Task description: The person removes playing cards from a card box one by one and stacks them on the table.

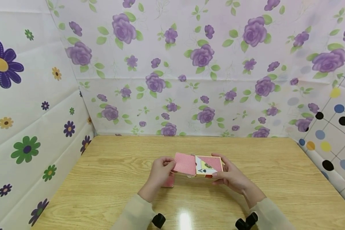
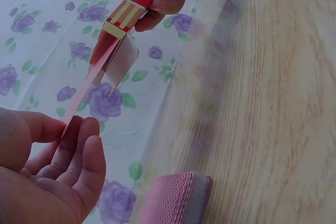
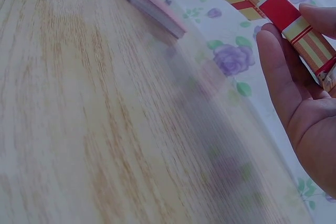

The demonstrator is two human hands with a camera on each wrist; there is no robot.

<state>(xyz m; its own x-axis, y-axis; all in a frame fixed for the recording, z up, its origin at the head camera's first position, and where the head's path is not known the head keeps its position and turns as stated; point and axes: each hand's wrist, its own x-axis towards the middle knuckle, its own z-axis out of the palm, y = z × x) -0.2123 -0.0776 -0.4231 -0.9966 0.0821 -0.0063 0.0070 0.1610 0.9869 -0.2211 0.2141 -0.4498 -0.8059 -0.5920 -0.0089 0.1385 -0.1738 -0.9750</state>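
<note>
My right hand point(image 1: 232, 176) grips a playing card box point(image 1: 208, 165) with an ace of spades printed on its face, thumb on the near edge. Out of the box's left end sticks a playing card point(image 1: 185, 163) with a pink patterned back. Thumb and fingers of my left hand point(image 1: 158, 172) pinch the outer end of this card. In the left wrist view the card point(image 2: 86, 90) is seen edge-on, reaching up into the open box point(image 2: 126, 17), where a pale flap hangs beside it. Below the left hand a stack of pink-backed cards point(image 1: 168, 181) lies on the table, partly hidden by that hand.
The wooden table point(image 1: 118, 159) spreads around both hands. Behind it hangs a cloth with purple roses point(image 1: 202, 56), and patterned cloths also line the left and right sides. Black wrist cameras point(image 1: 158, 220) sit by both sleeves.
</note>
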